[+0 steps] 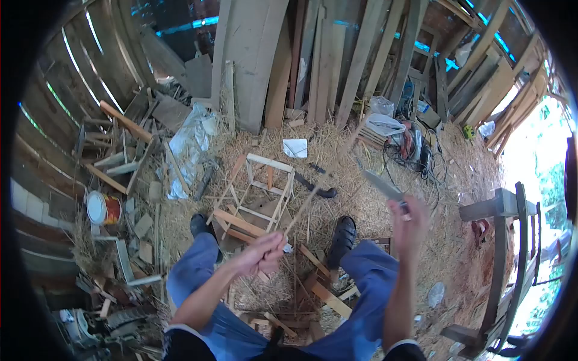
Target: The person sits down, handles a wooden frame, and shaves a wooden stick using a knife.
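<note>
My left hand (260, 255) is closed around the lower end of a thin wooden stick (301, 212), which slants up and to the right. In my right hand (410, 225), raised over my right knee, is a knife (382, 184) with a long blade pointing up and left, away from me. The knife's handle is mostly hidden by my fingers. Blade and stick are apart. A small wooden frame (271, 162), like an unfinished stool, stands on the straw between my feet, just beyond my left hand.
Wood offcuts (330, 299) lie between my legs. Beyond the frame are a dark curved tool (325, 191) and a white sheet (295, 148). A paint can (103, 208) stands left, tangled cables (424, 153) lie right, and a wooden chair (512, 240) is at far right. Planks (250, 60) lean behind.
</note>
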Motion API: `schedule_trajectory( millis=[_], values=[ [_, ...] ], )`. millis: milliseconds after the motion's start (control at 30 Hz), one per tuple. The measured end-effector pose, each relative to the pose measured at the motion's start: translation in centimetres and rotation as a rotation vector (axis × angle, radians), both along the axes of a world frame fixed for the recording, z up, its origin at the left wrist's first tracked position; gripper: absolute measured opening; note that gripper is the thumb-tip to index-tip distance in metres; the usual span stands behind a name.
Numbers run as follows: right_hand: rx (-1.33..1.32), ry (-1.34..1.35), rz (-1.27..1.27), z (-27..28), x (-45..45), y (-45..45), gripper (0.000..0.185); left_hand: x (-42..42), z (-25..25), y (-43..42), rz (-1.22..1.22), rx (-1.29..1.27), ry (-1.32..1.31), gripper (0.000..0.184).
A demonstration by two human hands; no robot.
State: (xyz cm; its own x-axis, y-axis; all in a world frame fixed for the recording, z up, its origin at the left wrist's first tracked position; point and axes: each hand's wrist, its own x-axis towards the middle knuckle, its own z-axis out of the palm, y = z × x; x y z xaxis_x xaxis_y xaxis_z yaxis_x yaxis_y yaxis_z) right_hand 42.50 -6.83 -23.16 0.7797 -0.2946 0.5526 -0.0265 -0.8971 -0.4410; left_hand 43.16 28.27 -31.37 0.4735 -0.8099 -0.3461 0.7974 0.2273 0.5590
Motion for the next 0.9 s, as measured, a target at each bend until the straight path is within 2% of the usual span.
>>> schedule_trajectory(
  millis=[33, 67, 167, 333, 433, 633, 733, 833, 900],
  values=[
    [0.031, 0.009, 0.066, -1.2, -0.3, 1.1, 0.026, 0.5, -0.9, -1.1, 0.059, 0.011, -0.016, 0.033],
    [-0.021, 0.048, 0.144, 0.2, -0.5, 3.3, 0.027, 1.0, -1.6, -1.5, 0.109, -0.011, 0.01, 0.03],
    [0.116, 0.122, 0.23, 0.2, 0.1, 7.4, 0.031, 1.0, -0.2, -2.8, 0.294, 0.115, -0.02, 0.03],
    [-0.003, 0.178, 0.431, -2.3, 1.7, 9.9, 0.033, 2.3, -2.3, -4.0, 0.44, 0.095, -0.238, 0.028],
    [-0.029, 0.255, 0.519, -3.5, 1.6, 10.7, 0.035, 2.1, -2.7, -3.4, 0.45, 0.084, -0.146, 0.027],
    [0.027, 0.277, 0.642, -4.4, 1.0, 11.6, 0.033, 1.7, -4.2, -3.3, 0.361, 0.075, -0.178, 0.022],
    [0.033, 0.313, 0.655, -4.4, 0.9, 12.0, 0.031, 1.5, -4.3, -3.4, 0.393, 0.249, -0.271, 0.022],
    [-0.006, 0.325, 0.659, -4.4, 0.8, 12.2, 0.029, 1.2, -4.1, -3.7, 0.453, 0.352, -0.482, 0.022],
    [-0.029, 0.316, 0.664, -4.6, 0.8, 12.1, 0.029, 1.4, -4.4, -3.7, 0.467, 0.314, -0.527, 0.021]
  ],
)
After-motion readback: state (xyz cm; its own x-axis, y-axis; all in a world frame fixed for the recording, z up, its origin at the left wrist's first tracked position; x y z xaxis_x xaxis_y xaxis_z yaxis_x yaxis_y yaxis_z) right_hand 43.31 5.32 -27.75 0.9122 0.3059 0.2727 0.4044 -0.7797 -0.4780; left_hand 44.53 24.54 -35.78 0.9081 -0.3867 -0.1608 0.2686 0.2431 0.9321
